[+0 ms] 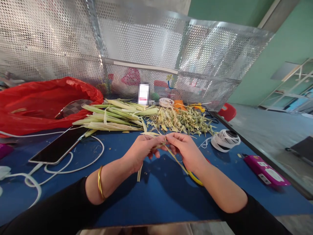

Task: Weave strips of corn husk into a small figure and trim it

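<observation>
Over the middle of the table my left hand (144, 148) and my right hand (187, 150) meet, fingertips pinched together. Between them is a thin pale corn husk strip (176, 159), knotted or twisted where the fingers meet. One end slants down below my right hand, and another strip end hangs under my left. Just beyond lies a bundle of long pale-green husks (117, 116). To its right is a heap of small, knotted-looking husk pieces (183, 120). A curved yellow handle (195, 179) shows beneath my right wrist; the rest of it is hidden.
On the left are a red plastic bag (44, 89), a dark-screened tablet (60, 145) and looped white cables (80, 169). Right of my hands stand a white thread spool (225, 140) and a purple packet (266, 171). A perforated metal screen (141, 42) borders the back of the blue table (151, 202).
</observation>
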The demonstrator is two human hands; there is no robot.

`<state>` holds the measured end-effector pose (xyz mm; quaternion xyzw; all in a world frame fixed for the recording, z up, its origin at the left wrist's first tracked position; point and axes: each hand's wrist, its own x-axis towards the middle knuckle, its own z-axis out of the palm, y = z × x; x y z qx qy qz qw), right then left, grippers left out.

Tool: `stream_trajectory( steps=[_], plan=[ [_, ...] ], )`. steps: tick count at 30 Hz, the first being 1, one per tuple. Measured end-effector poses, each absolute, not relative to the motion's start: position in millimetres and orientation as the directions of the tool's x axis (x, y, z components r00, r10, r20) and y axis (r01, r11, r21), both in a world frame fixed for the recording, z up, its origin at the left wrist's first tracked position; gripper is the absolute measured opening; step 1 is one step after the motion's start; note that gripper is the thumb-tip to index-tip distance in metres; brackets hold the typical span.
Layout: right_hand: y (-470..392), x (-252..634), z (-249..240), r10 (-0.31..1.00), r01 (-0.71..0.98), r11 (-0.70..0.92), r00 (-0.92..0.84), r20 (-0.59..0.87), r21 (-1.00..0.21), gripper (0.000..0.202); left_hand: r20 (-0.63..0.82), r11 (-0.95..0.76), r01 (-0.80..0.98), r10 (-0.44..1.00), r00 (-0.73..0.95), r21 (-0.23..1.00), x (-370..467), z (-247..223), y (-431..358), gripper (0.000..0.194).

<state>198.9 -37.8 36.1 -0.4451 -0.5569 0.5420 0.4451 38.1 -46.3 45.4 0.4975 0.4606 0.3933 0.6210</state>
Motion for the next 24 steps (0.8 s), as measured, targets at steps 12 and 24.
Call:
stream_trajectory(
  steps=[12,24],
  plan=[
    [-39,191,27,0.982,0.189,0.187,-0.074,0.176,-0.964,0.018,-0.204,0.166,0.162,0.945,0.257,0.973,42,42,-48,0.018],
    [-46,191,33,0.782,0.555,0.611,-0.313,0.538,-0.564,0.005,-0.159,0.084,0.332,0.966,0.205,0.940,50,34,-56,0.018]
  ],
)
